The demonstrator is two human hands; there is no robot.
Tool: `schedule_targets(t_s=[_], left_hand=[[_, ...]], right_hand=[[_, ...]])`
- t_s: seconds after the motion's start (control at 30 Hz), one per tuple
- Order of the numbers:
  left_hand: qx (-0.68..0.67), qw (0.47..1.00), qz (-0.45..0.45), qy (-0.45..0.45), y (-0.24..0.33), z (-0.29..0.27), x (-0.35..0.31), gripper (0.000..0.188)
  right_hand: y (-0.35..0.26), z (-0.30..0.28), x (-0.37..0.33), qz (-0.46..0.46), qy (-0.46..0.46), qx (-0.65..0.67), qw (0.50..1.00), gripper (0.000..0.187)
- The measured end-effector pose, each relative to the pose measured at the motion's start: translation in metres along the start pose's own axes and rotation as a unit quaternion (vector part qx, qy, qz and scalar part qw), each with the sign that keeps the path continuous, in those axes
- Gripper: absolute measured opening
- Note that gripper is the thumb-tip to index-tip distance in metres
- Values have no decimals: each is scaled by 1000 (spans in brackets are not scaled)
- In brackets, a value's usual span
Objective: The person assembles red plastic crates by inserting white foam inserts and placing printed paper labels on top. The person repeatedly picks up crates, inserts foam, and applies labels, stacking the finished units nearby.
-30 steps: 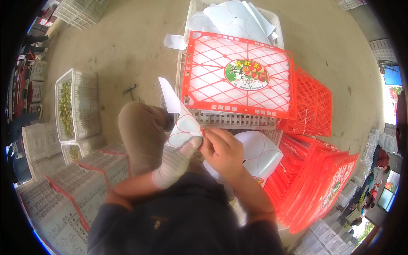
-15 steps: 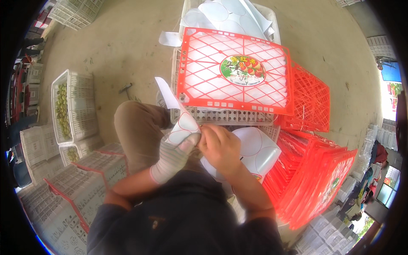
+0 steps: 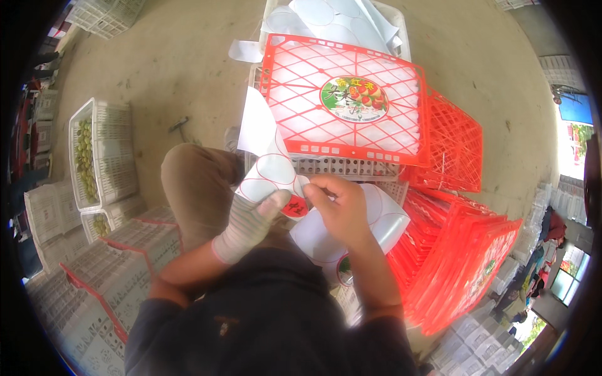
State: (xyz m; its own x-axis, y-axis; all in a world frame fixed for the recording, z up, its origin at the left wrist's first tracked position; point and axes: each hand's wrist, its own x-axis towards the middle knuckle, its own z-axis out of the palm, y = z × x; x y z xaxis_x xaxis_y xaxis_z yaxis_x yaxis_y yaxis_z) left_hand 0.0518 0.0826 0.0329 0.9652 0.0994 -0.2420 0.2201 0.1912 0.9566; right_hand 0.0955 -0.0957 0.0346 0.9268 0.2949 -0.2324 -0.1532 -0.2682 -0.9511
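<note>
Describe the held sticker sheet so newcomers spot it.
Find the red lattice lid, upper centre. At its lower left, the gloved left hand grips a white sheet with red-outlined circles. Unlike the sheet pile beyond the lid and the sheet behind the right hand, it shows a filled red oval beside the thumb.

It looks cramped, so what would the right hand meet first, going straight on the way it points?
Probably the sticker sheet in the left hand, touching or nearly touching the right hand; depth is unclear.
</note>
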Motion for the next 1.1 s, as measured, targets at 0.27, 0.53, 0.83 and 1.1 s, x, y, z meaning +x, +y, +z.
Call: schedule_targets(t_s=[0.27, 0.53, 0.83, 1.1], left_hand=[[44, 998, 45, 27, -15, -29, 4, 33], [23, 999, 11, 40, -12, -30, -1, 36], [4, 999, 22, 28, -19, -30, 8, 41], [40, 997, 57, 25, -5, -1, 18, 21]], right_hand=[[64, -146, 81, -96, 399, -166, 897, 20], [124, -173, 140, -108, 183, -573, 791, 26], [94, -145, 114, -138, 230, -447, 853, 46], [0, -4, 20, 97, -72, 249, 961, 22]])
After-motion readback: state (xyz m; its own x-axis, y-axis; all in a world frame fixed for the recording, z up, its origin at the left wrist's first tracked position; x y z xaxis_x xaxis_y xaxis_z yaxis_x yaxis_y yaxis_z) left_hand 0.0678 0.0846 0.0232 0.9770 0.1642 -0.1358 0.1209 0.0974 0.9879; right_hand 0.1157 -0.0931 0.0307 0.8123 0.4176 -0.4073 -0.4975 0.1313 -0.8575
